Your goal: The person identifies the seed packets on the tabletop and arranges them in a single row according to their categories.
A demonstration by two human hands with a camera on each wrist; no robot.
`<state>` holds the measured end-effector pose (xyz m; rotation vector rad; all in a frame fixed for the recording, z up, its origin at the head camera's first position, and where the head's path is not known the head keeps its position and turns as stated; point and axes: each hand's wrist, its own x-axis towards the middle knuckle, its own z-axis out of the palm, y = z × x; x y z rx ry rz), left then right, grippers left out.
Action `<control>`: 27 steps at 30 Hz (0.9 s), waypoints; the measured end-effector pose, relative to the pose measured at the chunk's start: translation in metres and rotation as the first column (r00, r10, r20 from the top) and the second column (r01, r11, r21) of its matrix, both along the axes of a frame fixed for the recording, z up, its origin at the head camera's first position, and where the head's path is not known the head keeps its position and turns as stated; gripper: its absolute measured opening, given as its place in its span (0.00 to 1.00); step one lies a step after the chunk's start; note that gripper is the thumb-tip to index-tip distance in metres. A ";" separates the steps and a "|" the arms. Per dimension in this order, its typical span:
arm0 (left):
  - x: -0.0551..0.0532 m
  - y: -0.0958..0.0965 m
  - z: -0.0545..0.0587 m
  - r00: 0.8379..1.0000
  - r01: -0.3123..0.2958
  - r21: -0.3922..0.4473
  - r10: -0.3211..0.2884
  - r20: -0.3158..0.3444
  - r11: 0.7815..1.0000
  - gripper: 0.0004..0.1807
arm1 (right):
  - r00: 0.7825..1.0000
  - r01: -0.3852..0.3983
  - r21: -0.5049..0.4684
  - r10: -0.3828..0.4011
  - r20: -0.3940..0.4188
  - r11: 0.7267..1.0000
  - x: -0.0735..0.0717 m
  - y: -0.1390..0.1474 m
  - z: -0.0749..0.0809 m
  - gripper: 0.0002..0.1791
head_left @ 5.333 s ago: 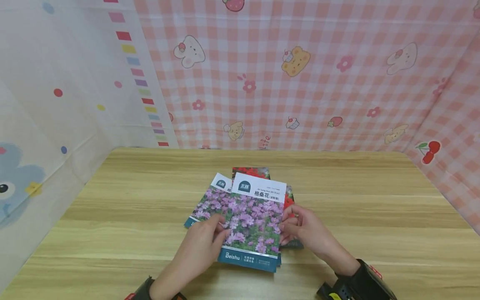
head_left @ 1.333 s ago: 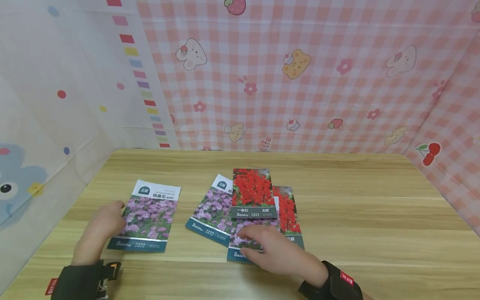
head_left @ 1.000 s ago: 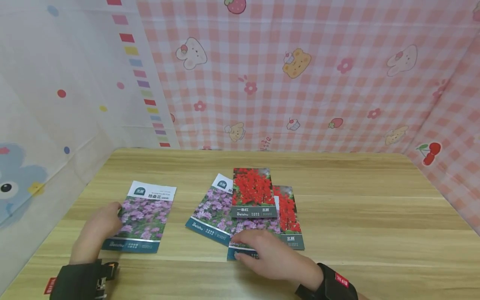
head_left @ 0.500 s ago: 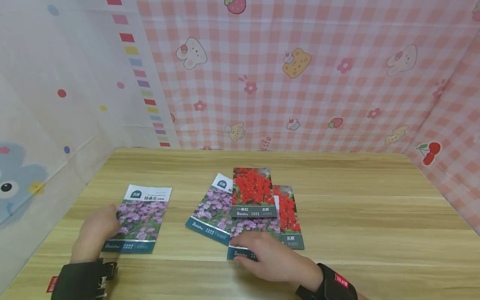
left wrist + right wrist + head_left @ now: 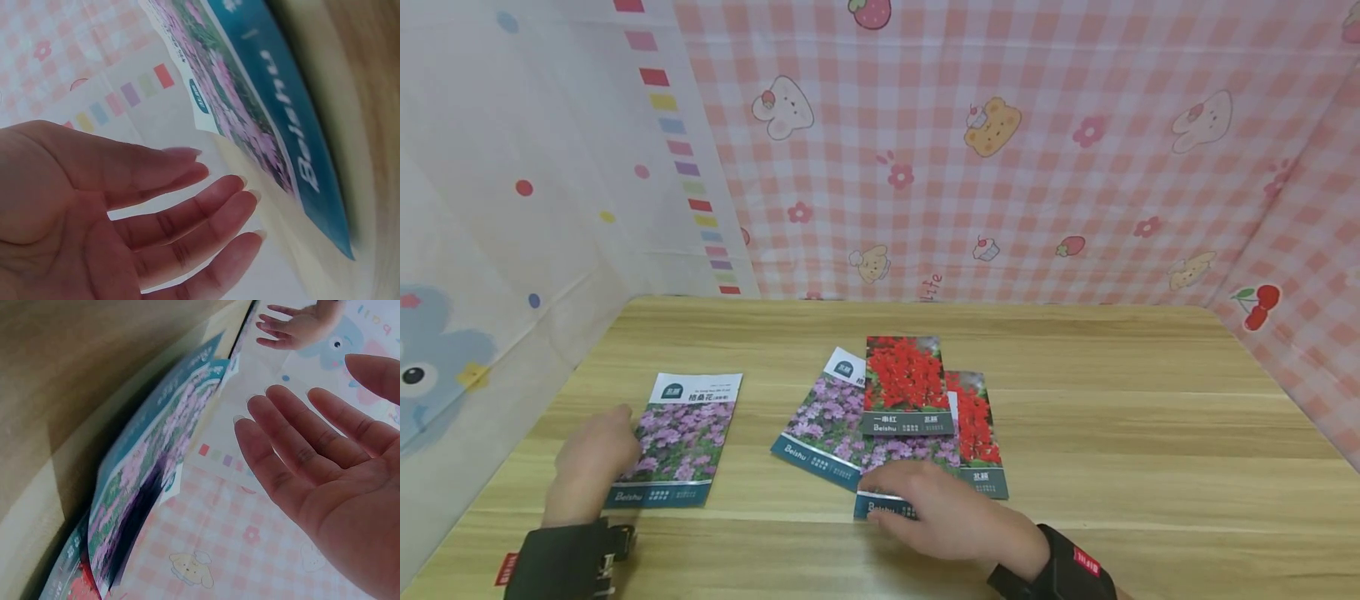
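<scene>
At the left of the table lies a purple-flower seed packet (image 5: 677, 442), face up. My left hand (image 5: 597, 446) is right beside its left edge. In the left wrist view, the fingers are loosely bent, thumb and forefinger tips together, with the packet (image 5: 250, 106) apart from them. My right hand (image 5: 936, 508) hovers over the lower part of another purple-flower packet (image 5: 917, 450), partly hiding it. The right wrist view shows that hand (image 5: 325, 456) with spread, relaxed fingers and nothing in them. A red-flower packet (image 5: 904, 375) overlaps the top of this purple one.
A tilted purple-flower packet (image 5: 823, 421) lies left of the central pile, and a second red-flower packet (image 5: 981, 442) sticks out at its right. The wooden table (image 5: 1112, 417) runs back to a pink checked curtain (image 5: 1037, 192); a white curtain (image 5: 565, 167) hangs at left.
Both hands held a purple-flower packet over the pile earlier. It now lies at the left, having slid slightly left and nearer during the last second; my left hand has let go.
</scene>
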<state>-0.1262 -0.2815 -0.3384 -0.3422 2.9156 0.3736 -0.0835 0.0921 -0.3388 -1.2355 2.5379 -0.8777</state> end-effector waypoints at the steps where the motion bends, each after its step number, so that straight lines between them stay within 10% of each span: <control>1: 0.000 0.001 0.000 1.000 0.005 0.000 -0.005 -0.006 1.000 0.20 | 1.000 0.007 -0.003 -0.007 0.001 1.000 0.000 0.001 0.001 0.16; 13: 0.001 0.023 0.009 0.986 0.128 -0.017 -0.129 -0.108 0.992 0.26 | 0.998 0.047 -0.041 -0.048 -0.029 0.998 -0.008 0.011 0.003 0.16; 27: 0.006 0.080 0.008 0.916 0.348 -0.009 -0.342 -0.210 0.937 0.23 | 0.996 0.079 -0.083 -0.081 -0.024 0.993 -0.020 0.017 -0.002 0.15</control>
